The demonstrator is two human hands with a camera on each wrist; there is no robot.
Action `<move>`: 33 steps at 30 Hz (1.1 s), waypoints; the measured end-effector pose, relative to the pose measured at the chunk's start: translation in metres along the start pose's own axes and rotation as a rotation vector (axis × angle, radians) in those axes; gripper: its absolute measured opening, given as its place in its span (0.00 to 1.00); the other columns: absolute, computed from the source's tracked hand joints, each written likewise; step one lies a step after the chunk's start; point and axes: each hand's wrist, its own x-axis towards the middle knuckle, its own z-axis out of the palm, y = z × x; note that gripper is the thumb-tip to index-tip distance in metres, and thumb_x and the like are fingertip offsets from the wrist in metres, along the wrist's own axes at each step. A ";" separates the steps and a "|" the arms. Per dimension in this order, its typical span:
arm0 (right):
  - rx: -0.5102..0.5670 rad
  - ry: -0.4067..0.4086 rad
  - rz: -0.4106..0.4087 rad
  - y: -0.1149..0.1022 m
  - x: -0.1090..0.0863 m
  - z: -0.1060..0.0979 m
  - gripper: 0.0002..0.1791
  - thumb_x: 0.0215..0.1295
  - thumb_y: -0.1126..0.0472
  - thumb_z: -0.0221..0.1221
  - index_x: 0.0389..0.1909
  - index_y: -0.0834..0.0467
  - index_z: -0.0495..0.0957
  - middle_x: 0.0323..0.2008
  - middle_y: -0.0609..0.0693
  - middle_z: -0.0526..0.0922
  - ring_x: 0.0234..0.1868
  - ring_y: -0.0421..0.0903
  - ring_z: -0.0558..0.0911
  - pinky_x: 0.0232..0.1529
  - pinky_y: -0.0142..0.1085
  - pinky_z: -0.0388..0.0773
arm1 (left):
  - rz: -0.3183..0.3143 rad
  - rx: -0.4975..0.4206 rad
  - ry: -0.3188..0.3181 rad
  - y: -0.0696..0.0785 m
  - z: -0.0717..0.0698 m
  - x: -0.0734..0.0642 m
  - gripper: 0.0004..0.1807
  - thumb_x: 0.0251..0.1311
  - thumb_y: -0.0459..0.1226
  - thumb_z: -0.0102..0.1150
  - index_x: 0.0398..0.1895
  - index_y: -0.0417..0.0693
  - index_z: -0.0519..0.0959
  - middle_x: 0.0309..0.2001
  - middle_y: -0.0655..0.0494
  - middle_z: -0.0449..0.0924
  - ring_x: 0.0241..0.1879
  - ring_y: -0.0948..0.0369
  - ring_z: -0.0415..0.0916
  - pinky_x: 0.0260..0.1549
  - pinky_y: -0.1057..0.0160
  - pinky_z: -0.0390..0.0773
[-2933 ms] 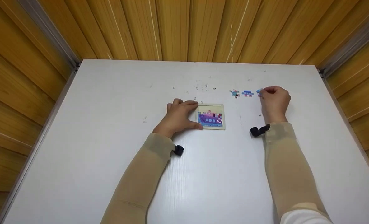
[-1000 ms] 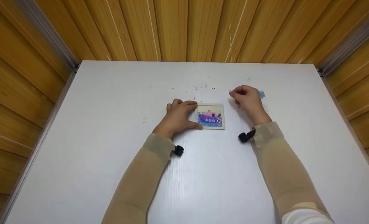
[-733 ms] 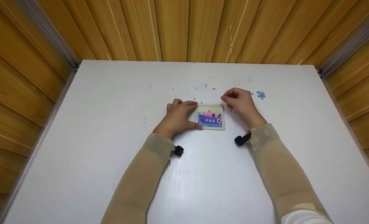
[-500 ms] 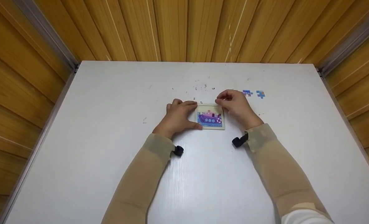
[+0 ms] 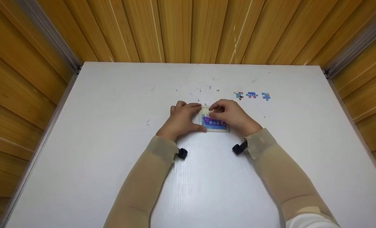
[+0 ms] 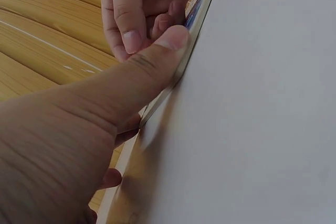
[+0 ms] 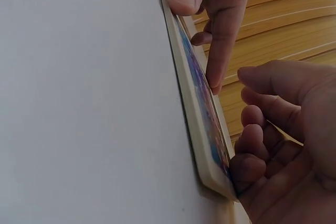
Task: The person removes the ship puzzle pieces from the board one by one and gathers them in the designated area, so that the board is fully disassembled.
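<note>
My left hand (image 5: 183, 118) grips a small square puzzle frame (image 5: 218, 130) at its left side, with the thumb at the near corner and the fingers at the far one. In the left wrist view the thumb (image 6: 157, 59) lies over the rim. Inside the frame is a purple ship picture (image 5: 207, 123) with a bare cream strip above it. My right hand (image 5: 234, 116) is over the frame's right part, hiding some of the picture. Its fingers are loosely bent, with nothing visible between them in the right wrist view. Three loose jigsaw pieces (image 5: 251, 95) lie beyond it.
The white table (image 5: 112, 101) carries scattered small dark marks (image 5: 209, 87) beyond the frame. Yellow wood-look panels (image 5: 175, 31) stand behind the table and at both sides. A small black camera (image 5: 182, 153) is strapped to the left wrist.
My right hand has come from the rightmost loose piece, past the other pieces, leftward and down to the puzzle frame. All three loose pieces show again on the table. The left hand has stayed put.
</note>
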 end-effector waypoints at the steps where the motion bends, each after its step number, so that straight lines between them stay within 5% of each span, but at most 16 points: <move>1: -0.015 -0.008 -0.007 0.000 0.000 0.000 0.17 0.76 0.55 0.74 0.59 0.57 0.90 0.48 0.52 0.87 0.48 0.48 0.81 0.51 0.35 0.79 | 0.001 0.002 -0.001 0.000 0.000 0.000 0.57 0.51 0.66 0.86 0.84 0.59 0.76 0.84 0.64 0.74 0.75 0.51 0.67 0.74 0.45 0.63; 19: -0.268 -0.101 -0.112 -0.003 0.000 0.003 0.27 0.73 0.58 0.75 0.70 0.59 0.87 0.57 0.57 0.83 0.56 0.53 0.80 0.61 0.45 0.75 | 0.011 0.033 -0.016 0.003 -0.004 0.001 0.57 0.54 0.68 0.84 0.85 0.58 0.74 0.85 0.63 0.72 0.76 0.50 0.66 0.72 0.43 0.63; 33: -0.218 -0.130 -0.088 -0.002 0.000 0.007 0.23 0.74 0.59 0.75 0.68 0.56 0.89 0.56 0.55 0.82 0.54 0.50 0.77 0.58 0.42 0.73 | 0.010 0.013 -0.013 -0.001 -0.002 0.000 0.57 0.53 0.67 0.85 0.84 0.57 0.75 0.85 0.63 0.73 0.76 0.50 0.66 0.72 0.43 0.63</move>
